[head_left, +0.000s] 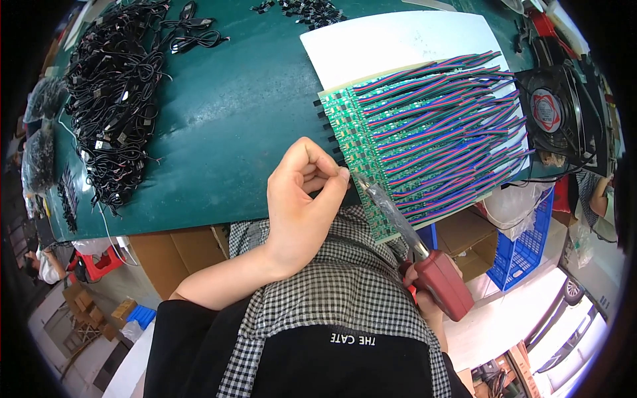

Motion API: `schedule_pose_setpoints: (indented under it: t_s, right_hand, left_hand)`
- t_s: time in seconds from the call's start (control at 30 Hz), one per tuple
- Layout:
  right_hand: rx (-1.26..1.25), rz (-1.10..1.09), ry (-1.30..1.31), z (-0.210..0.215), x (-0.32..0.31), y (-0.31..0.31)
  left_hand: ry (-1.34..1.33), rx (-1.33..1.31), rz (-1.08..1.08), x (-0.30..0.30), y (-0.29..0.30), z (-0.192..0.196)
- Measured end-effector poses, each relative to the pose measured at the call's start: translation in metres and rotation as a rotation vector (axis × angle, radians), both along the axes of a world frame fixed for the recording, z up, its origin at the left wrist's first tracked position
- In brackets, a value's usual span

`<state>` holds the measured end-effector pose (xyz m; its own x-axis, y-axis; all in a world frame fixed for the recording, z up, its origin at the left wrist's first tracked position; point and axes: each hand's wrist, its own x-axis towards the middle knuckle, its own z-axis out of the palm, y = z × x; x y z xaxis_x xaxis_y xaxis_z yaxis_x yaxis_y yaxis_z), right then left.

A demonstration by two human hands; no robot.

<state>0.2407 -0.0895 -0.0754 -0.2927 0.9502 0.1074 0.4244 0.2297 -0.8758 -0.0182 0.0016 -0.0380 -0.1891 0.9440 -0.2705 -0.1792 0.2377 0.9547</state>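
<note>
Green circuit board (340,116) on desk (215,136). I have the left hand (292,209) beside its left edge, fingers (335,189) pinched narrow; cannot tell on what. My right hand (430,306) grips the soldering iron (446,285), tip over the board.

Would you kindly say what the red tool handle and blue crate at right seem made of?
The red tool handle looks like hard plastic, smooth, from its even colour and crisp edges. The blue crate is probably moulded plastic, seemingly matte, judging by its latticed wall.
</note>
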Motion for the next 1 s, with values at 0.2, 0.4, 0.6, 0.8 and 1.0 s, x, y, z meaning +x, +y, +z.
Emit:
schedule_pose_setpoints:
  t_s: [0.2, 0.4, 0.6, 0.8, 1.0]
  right_hand:
    - [-0.363, -0.217, 0.346, 0.023, -0.022, 0.002]
    - [-0.441, -0.348, 0.422, 0.036, -0.033, 0.009]
    - [-0.413, -0.431, 0.488, 0.031, -0.037, 0.008]
    - [-0.476, -0.359, 0.430, 0.035, -0.034, 0.008]
    - [-0.403, -0.385, 0.430, 0.026, -0.033, -0.002]
  left_hand:
    - [0.013, 0.004, -0.007, -0.001, 0.001, -0.001]
    - [0.008, 0.016, 0.060, 0.001, -0.002, -0.004]
    - [0.103, 0.030, -0.045, -0.010, 0.004, 0.002]
    - [0.862, 0.291, -0.101, -0.088, 0.114, -0.016]
    - [1.115, 0.434, -0.339, -0.101, 0.176, -0.028]
